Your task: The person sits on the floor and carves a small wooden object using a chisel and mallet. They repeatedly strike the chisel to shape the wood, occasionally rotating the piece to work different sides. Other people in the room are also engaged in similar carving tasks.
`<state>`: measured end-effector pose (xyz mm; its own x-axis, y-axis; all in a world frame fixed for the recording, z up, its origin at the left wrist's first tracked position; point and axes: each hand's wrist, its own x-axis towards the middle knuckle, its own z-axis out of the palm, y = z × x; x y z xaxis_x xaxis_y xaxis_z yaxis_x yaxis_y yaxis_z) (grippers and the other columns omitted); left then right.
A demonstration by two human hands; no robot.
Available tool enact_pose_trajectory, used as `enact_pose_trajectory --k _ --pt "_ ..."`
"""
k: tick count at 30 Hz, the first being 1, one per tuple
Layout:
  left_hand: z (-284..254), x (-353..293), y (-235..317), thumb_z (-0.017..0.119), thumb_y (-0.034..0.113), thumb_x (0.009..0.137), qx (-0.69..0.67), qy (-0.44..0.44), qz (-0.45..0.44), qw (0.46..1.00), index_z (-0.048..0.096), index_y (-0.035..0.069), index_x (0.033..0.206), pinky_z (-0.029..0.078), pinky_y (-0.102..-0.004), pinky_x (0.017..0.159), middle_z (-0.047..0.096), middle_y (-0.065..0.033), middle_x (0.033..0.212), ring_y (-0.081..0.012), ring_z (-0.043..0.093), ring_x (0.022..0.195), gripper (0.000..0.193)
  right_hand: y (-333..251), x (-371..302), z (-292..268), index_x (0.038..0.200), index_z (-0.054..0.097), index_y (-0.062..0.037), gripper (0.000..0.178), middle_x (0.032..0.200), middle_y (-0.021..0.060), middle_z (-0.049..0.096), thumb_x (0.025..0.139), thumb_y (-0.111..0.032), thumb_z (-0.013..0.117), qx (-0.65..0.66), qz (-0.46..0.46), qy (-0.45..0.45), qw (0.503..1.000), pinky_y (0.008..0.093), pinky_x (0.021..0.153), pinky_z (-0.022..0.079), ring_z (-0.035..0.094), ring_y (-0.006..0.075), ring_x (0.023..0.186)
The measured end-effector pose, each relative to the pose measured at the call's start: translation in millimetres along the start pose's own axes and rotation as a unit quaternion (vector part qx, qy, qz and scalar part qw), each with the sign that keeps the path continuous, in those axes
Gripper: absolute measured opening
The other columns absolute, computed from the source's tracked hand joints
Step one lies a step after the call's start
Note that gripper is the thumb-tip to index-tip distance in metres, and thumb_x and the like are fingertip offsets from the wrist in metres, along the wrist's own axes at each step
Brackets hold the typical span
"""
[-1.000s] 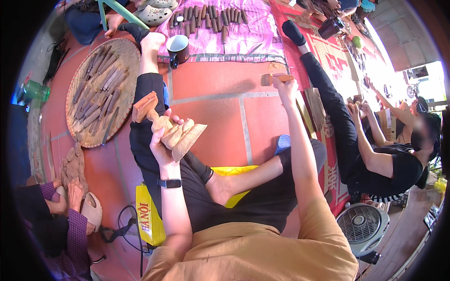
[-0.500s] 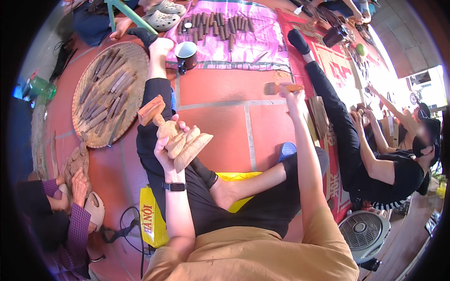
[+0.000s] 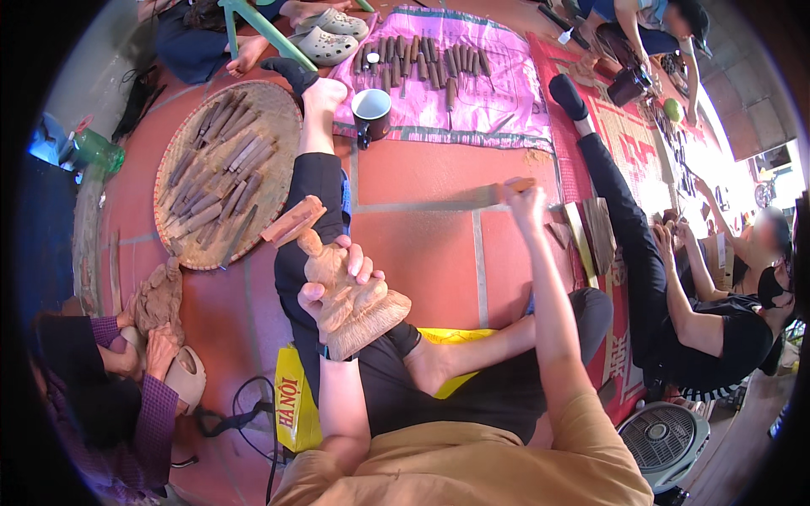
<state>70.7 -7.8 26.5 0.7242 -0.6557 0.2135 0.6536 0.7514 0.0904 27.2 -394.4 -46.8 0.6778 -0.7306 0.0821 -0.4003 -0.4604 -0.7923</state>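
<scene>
**A:** Head view, left side first. Left hand [image 3: 337, 274] wrapped round a carving [image 3: 350, 299], fingers closed over its middle, thumb underneath. Resting on the left thigh, wide flat base toward the body, narrow head end pointing away toward a reddish block [image 3: 293, 221] lying on the knee.

**B:** And the right?

**A:** Right hand [image 3: 525, 202] stretched out over the red tiles [image 3: 422, 253], closed round a chisel handle [image 3: 516, 185], near a stack of boards [image 3: 591, 236] at the mat edge. Whether lifted or still lying on the floor, cannot tell.

**B:** Feel of the carving?

**A:** Solid pale wood by the look, so stiff, fairly weighty for one hand, not slippery: raw, unpolished grain. Thin carved parts near the head end likely the weak spots; liable to chip if knocked or squeezed. Best taken round the thick waist, as now, or by the broad base; never by the thin neck. Braced against the thigh, less apt to turn under pressure.

**B:** Around it?

**A:** Woven tray [image 3: 228, 173] of wooden-handled tools beyond the knee, well apart. Dark mug [image 3: 371, 111] by the foot, at the edge of a pink cloth [image 3: 498, 84] laid with more tools. Yellow bag [image 3: 295, 405] under the leg. Other people on both sides; one at lower left holding a second carving [image 3: 160, 299].
</scene>
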Motion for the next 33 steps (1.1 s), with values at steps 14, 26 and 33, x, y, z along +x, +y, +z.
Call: enact_pose_trajectory --k 14,26,33 --pt "-0.7 3.8 2.5 0.065 0.024 0.070 0.031 0.040 -0.012 0.999 0.045 0.004 0.129 0.045 -0.0482 0.102 0.051 -0.0094 0.093 -0.0237 0.056 0.090 0.066 -106.6 -58.2 169.7 0.085 0.071 0.0049 0.009 0.074 0.0073 0.070 0.081 -0.003 0.068 0.312 -0.011 -0.318 0.895 0.0277 0.060 0.056 0.066 0.0126 0.065" --pt "3.1 3.2 2.6 0.065 0.024 0.071 0.044 0.066 -0.014 0.997 0.041 0.004 0.128 0.045 -0.0473 0.102 0.049 -0.0085 0.093 -0.0239 0.056 0.091 0.065 -95.6 8.7 48.0 0.083 0.075 -0.0038 0.010 0.071 0.0022 0.070 0.085 -0.011 0.070 0.153 -0.027 0.019 0.988 0.0262 0.057 0.048 0.061 0.0077 0.063" --pt "10.9 6.2 -3.6 0.062 0.024 0.071 0.063 0.105 -0.017 0.992 0.039 0.002 0.129 0.043 -0.0488 0.105 0.047 -0.0104 0.094 -0.0246 0.053 0.093 0.065 -118.5 -29.9 196.9 0.095 0.070 0.0018 0.011 0.082 0.0071 0.070 0.090 -0.008 0.068 0.386 0.039 -0.203 0.899 0.0276 0.063 0.056 0.067 0.0122 0.070"
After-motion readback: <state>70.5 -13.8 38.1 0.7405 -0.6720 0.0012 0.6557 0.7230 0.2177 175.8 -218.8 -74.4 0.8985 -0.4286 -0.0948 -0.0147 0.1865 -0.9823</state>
